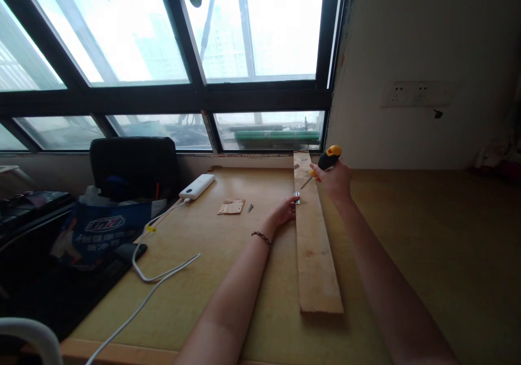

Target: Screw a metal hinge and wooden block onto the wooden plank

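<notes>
A long wooden board (315, 256) lies on the table, running away from me toward the window. My right hand (337, 179) grips a yellow and black screwdriver (328, 159), its shaft slanting down to the left over the board. The tip is just above a small metal hinge (297, 197) at the board's left edge. With its fingers, my left hand (284, 211) pinches the hinge against that edge. Left of this hand are some screws (249, 208) and a small thin wooden piece (232, 206) with holes near its corners.
A white power bank (197, 186) with a white cable (163, 276) is on the table's left side. Beyond the left edge stand a black chair (134, 164) and a blue bag (106, 226). A wall with sockets (415, 94) rises at the right, behind the table (427, 235).
</notes>
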A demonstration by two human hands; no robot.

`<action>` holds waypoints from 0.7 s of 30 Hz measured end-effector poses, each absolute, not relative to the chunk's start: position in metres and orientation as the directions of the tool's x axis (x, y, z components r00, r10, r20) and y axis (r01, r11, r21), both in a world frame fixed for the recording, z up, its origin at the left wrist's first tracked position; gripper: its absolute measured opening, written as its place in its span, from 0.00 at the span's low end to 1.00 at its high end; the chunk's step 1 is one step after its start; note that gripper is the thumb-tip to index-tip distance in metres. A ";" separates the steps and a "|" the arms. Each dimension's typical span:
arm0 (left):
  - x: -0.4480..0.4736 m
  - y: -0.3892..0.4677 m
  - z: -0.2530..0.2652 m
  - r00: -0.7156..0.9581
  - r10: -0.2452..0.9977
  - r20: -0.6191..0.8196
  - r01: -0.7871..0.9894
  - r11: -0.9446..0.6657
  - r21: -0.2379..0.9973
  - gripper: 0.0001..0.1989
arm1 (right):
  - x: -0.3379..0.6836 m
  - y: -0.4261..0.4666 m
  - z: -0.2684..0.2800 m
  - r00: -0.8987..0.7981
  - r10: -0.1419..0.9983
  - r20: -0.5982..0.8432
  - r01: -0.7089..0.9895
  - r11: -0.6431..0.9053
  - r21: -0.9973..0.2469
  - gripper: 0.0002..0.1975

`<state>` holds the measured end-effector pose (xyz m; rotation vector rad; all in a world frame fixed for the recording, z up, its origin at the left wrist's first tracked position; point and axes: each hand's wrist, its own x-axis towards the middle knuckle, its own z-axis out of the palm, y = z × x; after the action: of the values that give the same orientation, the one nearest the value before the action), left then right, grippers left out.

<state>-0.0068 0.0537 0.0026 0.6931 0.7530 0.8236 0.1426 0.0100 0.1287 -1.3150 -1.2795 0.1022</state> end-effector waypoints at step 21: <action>-0.021 0.063 0.006 0.580 0.693 -0.428 -0.084 0.574 0.814 0.14 | 0.139 0.007 0.134 0.304 0.727 0.616 0.646 0.318 -0.694 0.17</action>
<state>-0.0213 0.0629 0.0056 0.8416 0.8330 0.5226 0.1385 0.0069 0.1337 -1.3742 -1.3891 0.0851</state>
